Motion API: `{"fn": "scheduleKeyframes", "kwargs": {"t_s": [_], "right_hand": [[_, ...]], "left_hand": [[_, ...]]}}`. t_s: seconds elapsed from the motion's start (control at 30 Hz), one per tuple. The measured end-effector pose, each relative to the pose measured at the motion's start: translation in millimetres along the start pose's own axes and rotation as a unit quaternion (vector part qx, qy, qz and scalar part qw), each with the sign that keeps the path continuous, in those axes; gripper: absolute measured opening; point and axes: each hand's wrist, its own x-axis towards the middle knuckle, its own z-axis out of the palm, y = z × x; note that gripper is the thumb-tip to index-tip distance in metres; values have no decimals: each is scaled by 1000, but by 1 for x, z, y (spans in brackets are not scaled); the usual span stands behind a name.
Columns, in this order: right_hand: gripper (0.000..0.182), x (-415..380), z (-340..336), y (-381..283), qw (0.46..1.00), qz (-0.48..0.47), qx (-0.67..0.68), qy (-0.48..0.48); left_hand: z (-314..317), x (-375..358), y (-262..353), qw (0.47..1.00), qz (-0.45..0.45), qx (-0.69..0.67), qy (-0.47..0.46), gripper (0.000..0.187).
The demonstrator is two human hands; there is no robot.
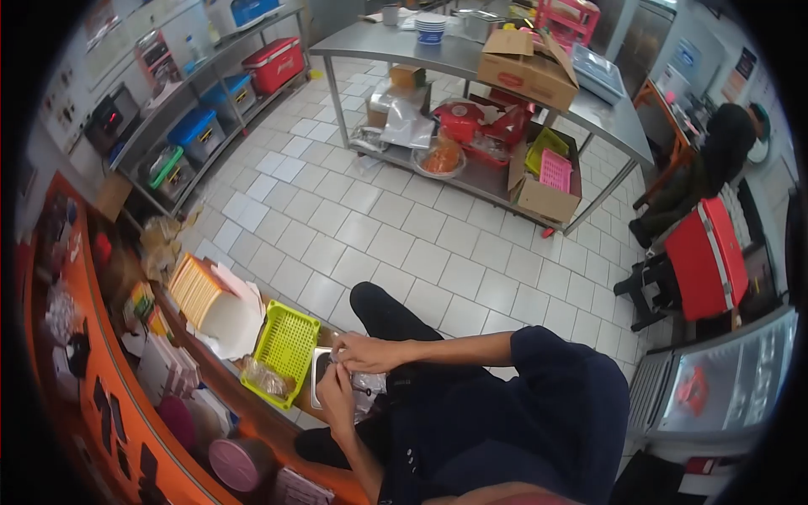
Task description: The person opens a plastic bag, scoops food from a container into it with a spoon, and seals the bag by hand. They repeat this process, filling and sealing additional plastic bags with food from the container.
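Note:
My right hand [368, 353] and my left hand [338, 402] meet in front of my lap, fingers closed together in a pinch. Whatever lies between the fingertips is too small to make out. Just beneath them is the rim of a metal tray [315, 380], partly covered by the hands. Clear plastic [370, 383] lies by my leg, next to my left hand, with a small dark handle-like piece [363, 390] on it. Beside the tray stands a lime-green perforated basket [290, 343], holding a clear plastic bag [266, 379] at its near end.
An orange-fronted counter [126, 379] runs along the left, with a pink-lidded tub [236, 465] and a stack of yellowish sheets [195, 290]. A steel table [362, 46] carries a cardboard box [526, 71]. A person [724, 151] sits at right, near a red cooler box [705, 259].

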Motion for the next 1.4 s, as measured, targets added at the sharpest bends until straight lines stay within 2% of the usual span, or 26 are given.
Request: {"fn": "scheduleKeyframes", "kwargs": {"t_s": [0.03, 0.1, 0.17, 0.5, 0.6, 0.67, 0.7, 0.77, 0.87, 0.9, 0.97, 1.0, 1.03, 1.07, 1.1, 1.13, 1.17, 1.2, 1.27, 1.3, 1.4], "right_hand": [[24, -2, 2, 8, 1000, 9, 5, -17], [23, -5, 7, 12, 999, 17, 4, -36], [24, -11, 9, 10, 995, 69, 60, -32], [28, -17, 18, 30, 991, 85, 60, -79], [26, -13, 12, 22, 991, 108, -2, -77], [27, -11, 6, 5, 977, 185, -104, -18], [27, -7, 5, -7, 979, 182, -96, -18], [25, -1, -3, -26, 929, 171, -328, -16], [23, 1, -6, -32, 925, 165, -343, 3], [23, 1, -9, -31, 925, 162, -344, 0], [22, -2, -16, -26, 971, 104, -215, 8], [22, -1, -22, -28, 972, 103, -213, 4], [23, 1, -30, -31, 986, 112, -121, -25], [30, 2, -34, -33, 991, 121, -27, -54], [30, 1, -33, -32, 991, 120, -25, -54], [34, -1, -32, -31, 975, 159, 151, -35], [38, -2, -31, -31, 926, 193, 323, -15], [38, -2, -32, -35, 926, 192, 324, -13], [37, 1, -41, -45, 895, 241, 376, -6], [37, 0, -41, -43, 896, 239, 375, -3], [27, -5, -40, -38, 891, 227, 388, 56]], "left_hand": [[1, 1, -3, 1000, -5, -5, 10, 26], [5, 3, -9, 998, 43, 46, 4, 26], [10, 1, -11, 998, 47, 40, 12, 25], [29, -7, -14, 998, 39, 40, 37, 24], [29, -6, -16, 997, 27, 65, 44, 22], [25, -5, -20, 996, 5, 41, 82, 23], [23, -5, -19, 996, -16, 48, 73, 26], [19, -5, -17, 995, -23, 87, 49, 27], [5, -2, -5, 992, -50, 117, -1, 28], [0, 0, -7, 996, -53, 68, -21, 29], [-12, 0, -8, 997, -62, 18, -37, 30], [-22, 1, -2, 995, -61, -32, -77, 28], [-27, 3, 1, 988, -58, -82, -117, 26], [-24, 4, 1, 988, -60, -81, -116, 26], [-17, 5, 1, 987, 20, -158, 17, 23], [-14, 7, 3, 956, 99, -231, 149, 21], [-15, 7, 4, 959, 106, -232, 124, 20], [-13, 5, -4, 959, 107, -230, 123, 20], [-4, 1, -29, 931, -72, -353, -56, 20], [-1, 0, -27, 914, -79, -396, -45, 18], [2, -1, -21, 906, -96, -411, -27, 18]]}}
